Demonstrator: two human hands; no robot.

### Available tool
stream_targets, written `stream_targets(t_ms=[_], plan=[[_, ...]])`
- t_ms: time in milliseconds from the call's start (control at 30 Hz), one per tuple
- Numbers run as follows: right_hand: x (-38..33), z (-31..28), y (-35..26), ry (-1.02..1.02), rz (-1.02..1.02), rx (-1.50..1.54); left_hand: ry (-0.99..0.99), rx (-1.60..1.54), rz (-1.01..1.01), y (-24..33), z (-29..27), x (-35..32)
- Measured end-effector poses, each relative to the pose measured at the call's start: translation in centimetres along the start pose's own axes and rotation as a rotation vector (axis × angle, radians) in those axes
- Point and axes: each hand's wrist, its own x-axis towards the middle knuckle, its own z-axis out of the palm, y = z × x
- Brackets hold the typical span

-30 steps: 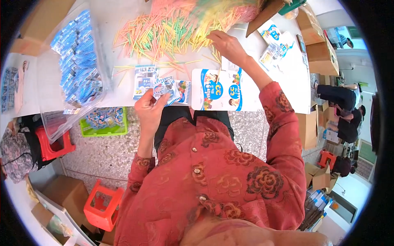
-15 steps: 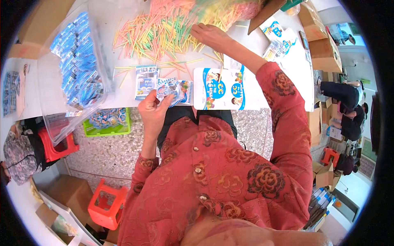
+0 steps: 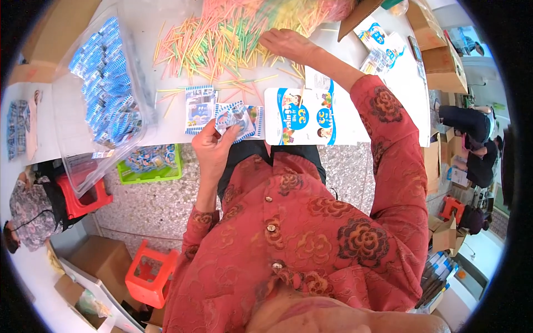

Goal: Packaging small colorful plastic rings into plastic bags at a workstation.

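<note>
My left hand (image 3: pixel 212 145) pinches a small blue-and-white packet (image 3: pixel 235 117) between thumb and fingers at the table's near edge. Under and beside it lie more flat packets (image 3: pixel 199 105) with striped borders. Farther off, my right hand (image 3: pixel 290 45) rests at the near right side of a heap of thin straws (image 3: pixel 216 47) in pink, green and yellow. Its fingers are curled together on the straws; whether any are between them is hidden. A white printed sheet (image 3: pixel 300 117) with blue circles lies between the hands, a yellow straw across it.
On the left, a clear plastic bin (image 3: pixel 145 105) holds many blue packets and overhangs the table edge. Below it a green basket (image 3: pixel 147 176) holds more packets. Cardboard boxes (image 3: pixel 444 66) and a phone (image 3: pixel 413 47) line the right. Red stools (image 3: pixel 150 272) stand on the floor; other people are farther off.
The whole view has shifted slightly. My left hand still grips the packet, which is turned a little. My right hand stays at the straw heap, its fingers barely moved.
</note>
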Motion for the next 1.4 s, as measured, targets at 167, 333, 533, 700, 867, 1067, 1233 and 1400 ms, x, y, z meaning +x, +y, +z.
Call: stream_targets(t_ms=[167,333,533,700,867,1067,1233,1400], plan=[[0.1,0.0,0.7,-0.009,-0.003,-0.025,-0.022,-0.086,-0.028,1.0,0.3,0.0],[0.1,0.1,0.9,-0.05,0.039,-0.029,-0.031,-0.062,-0.047,1.0,0.0,-0.1],[-0.1,-1.9,1.4,0.1,0.135,0.2,-0.016,-0.054,-0.038,0.8,0.0,0.0],[-0.2,-5.3,-0.9,0.339,0.666,0.899,-0.033,-0.034,-0.02,0.9,0.1,0.0],[-1.9,-5.2,-4.3,0.209,0.908,1.185,-0.065,-0.102,-0.015,1.4,0.9,0.2],[-2.8,-4.0,-6.6,0.237,0.817,1.095,-0.059,-0.122,0.007,1.7,1.6,0.2],[-2.6,-6.8,-6.2,0.261,0.829,1.19,-0.031,0.031,0.033,0.5,1.2,0.5],[-1.5,-14.9,-6.1,0.388,0.828,1.459,-0.034,0.04,0.064,1.2,1.9,0.5]])
